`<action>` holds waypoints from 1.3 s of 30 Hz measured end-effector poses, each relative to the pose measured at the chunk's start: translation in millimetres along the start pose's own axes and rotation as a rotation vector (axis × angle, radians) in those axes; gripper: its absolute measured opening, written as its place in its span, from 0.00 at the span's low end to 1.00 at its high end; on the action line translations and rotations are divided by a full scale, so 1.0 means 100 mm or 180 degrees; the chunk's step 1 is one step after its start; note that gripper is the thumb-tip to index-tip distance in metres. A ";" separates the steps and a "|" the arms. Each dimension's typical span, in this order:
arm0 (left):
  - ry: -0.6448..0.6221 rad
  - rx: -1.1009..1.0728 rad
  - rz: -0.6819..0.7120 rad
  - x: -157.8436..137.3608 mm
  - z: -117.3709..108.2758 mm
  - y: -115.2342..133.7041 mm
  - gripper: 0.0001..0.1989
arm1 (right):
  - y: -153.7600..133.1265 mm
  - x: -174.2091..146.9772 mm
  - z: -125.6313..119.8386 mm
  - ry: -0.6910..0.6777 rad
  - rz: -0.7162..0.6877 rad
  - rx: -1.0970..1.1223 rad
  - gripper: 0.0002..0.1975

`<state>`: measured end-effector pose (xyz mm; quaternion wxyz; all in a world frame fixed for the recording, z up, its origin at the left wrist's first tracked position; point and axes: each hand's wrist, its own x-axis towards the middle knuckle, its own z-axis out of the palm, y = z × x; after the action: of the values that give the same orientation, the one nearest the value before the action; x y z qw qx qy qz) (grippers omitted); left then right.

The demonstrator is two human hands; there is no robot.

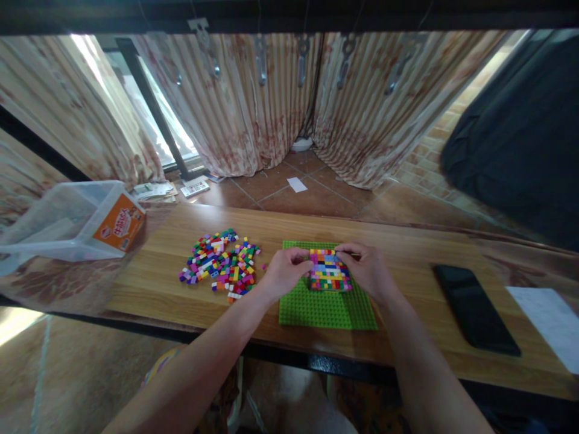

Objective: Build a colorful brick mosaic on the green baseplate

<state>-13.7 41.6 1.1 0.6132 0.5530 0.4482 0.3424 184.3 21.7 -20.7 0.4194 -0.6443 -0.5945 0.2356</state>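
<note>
A green studded baseplate point(325, 313) lies on the wooden table in front of me. On it stands a rectangular block of toy bricks point(330, 273) in many colours, packed in rows. My left hand point(288, 269) is closed at the block's left side, its thumb and curled fingers against the upper left edge. At the block's far right corner my right hand point(364, 266) pinches with thumb and forefinger. Whether a single loose brick sits in that pinch is hidden. To the left of the baseplate, a spread pile of loose toy bricks point(234, 272) lies on the table.
A clear plastic bin point(67, 223) with an orange label stands off the table's left end. A black phone point(474, 308) and a white paper sheet point(547, 322) lie to the right. Curtains point(253, 108) hang beyond the table point(407, 241).
</note>
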 end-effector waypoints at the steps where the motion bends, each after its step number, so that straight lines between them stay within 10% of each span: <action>1: -0.0007 0.0007 0.0006 0.00 0.00 0.00 0.07 | 0.01 0.00 0.00 -0.0009 0.0009 0.0008 0.09; 7: 0.0151 -0.0087 -0.0039 0.03 -0.06 0.00 0.11 | 0.02 -0.03 -0.03 -0.0035 0.0127 0.0147 0.11; 14: 0.0192 -0.0958 0.0115 0.05 -0.11 0.01 0.14 | -0.17 -0.12 -0.11 0.1068 -0.0126 0.0401 0.10; 24: -0.0374 -0.1344 0.0156 0.01 -0.08 0.05 0.20 | -0.53 -0.33 0.10 -0.0118 -0.0861 0.0296 0.11; 39: -0.0311 -0.0881 0.0431 -0.02 -0.04 0.04 0.20 | -0.52 -0.34 0.09 -0.0059 -0.0633 0.0352 0.09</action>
<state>-18.0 41.9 5.0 0.6802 0.5082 0.3281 0.4141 141.5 -11.3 10.5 0.4702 -0.5558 -0.6454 0.2313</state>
